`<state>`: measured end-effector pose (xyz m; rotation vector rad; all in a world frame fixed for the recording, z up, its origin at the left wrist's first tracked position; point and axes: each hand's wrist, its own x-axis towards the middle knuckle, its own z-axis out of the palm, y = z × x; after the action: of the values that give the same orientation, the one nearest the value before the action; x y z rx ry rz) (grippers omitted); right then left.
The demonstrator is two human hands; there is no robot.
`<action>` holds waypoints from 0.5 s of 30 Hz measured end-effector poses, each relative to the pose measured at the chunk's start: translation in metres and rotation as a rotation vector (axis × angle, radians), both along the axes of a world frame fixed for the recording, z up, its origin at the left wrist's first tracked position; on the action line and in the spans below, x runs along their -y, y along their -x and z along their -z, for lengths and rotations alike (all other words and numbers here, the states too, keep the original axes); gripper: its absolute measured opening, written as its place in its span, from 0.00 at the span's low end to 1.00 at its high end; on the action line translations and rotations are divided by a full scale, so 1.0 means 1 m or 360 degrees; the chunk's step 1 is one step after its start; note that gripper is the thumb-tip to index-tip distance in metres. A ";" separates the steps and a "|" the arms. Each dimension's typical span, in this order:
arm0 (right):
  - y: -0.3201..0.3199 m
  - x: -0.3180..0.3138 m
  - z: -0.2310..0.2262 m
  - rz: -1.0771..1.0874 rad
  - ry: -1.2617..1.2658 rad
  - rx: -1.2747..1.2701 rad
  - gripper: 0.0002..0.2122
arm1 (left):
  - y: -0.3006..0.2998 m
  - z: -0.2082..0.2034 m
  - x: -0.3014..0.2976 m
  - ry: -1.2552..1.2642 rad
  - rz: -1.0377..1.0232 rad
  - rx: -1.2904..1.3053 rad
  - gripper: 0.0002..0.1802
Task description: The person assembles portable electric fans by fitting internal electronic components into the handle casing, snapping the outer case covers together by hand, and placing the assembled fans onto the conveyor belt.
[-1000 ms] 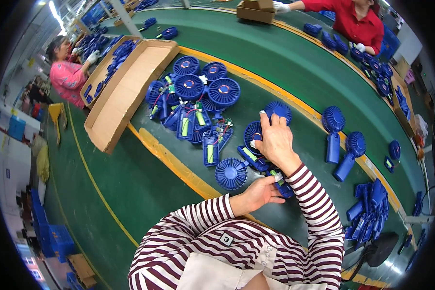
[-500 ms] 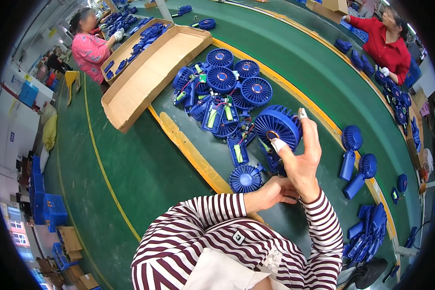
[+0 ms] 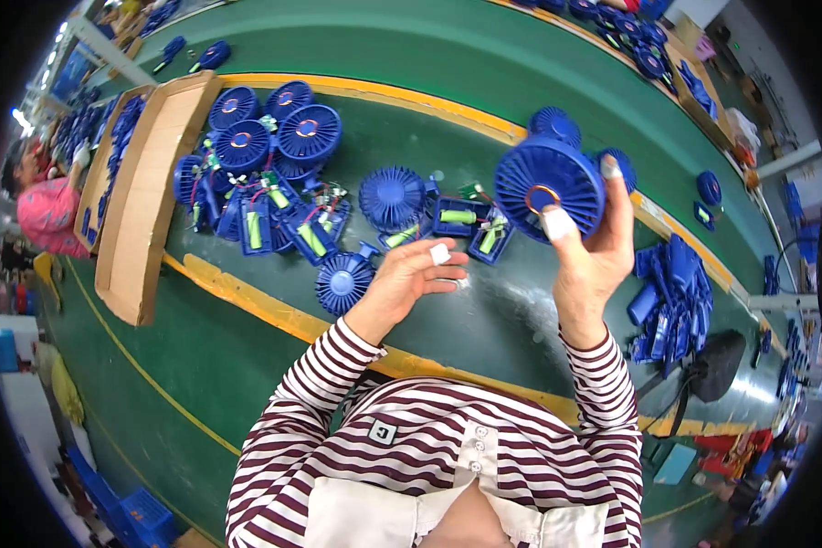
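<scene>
Above the bench [image 3: 507, 315], a fan [image 3: 541, 178] is grasped by the right hand [image 3: 595, 267], best lightly by its casing; the left hand [image 3: 404, 281] is unclasped.

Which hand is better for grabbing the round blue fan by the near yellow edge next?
Probably the left hand: it looks empty and is right beside that round fan. The right hand is farther off, holding a second fan.

Green workbench [image 3: 511, 320], clustered blue fans [image 3: 393, 199], open casings [image 3: 458, 229], green cells [image 3: 457, 217], heaped blue handles [image 3: 674, 297]
</scene>
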<state>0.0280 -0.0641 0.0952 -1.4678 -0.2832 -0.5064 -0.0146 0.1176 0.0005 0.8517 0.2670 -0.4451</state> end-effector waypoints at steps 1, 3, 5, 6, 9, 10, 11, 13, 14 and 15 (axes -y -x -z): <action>0.007 0.010 0.005 0.0069 -0.0055 -0.0026 0.32 | 0.001 0.002 -0.001 -0.0024 0.0007 0.0002 0.19; 0.022 0.041 0.016 0.0223 -0.0221 -0.0218 0.31 | 0.002 -0.003 0.003 -0.0159 0.0114 -0.0009 0.17; 0.036 0.066 0.031 0.0379 -0.0278 -0.0366 0.30 | 0.008 -0.015 0.007 -0.0390 0.0229 -0.0038 0.15; 0.044 0.076 0.037 0.0437 -0.0322 -0.0398 0.29 | 0.012 -0.020 0.013 -0.0520 0.0246 0.0012 0.13; 0.066 0.105 0.050 0.0555 -0.0483 -0.0524 0.28 | 0.020 -0.026 0.026 -0.0701 0.0181 0.0422 0.13; 0.072 0.114 0.056 0.0600 -0.0531 -0.0560 0.27 | 0.020 -0.029 0.034 -0.0764 0.0072 0.0574 0.13; 0.074 0.122 0.061 0.0630 -0.0527 -0.0573 0.26 | 0.019 -0.032 0.042 -0.0822 -0.0039 0.0726 0.13; 0.084 0.135 0.065 0.0654 -0.0595 -0.0576 0.23 | 0.010 -0.034 0.053 -0.1130 -0.0090 0.0990 0.15; 0.090 0.141 0.066 0.0655 -0.0659 -0.0573 0.19 | 0.000 -0.034 0.059 -0.1500 -0.0085 0.1290 0.16; 0.093 0.145 0.064 0.0693 -0.0828 -0.0564 0.24 | -0.011 -0.037 0.064 -0.1926 -0.0166 0.1698 0.19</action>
<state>-0.0652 -0.2090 0.0310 -1.0744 0.4330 -0.5998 -0.0033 0.0541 0.0379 2.1036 -0.4835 0.3887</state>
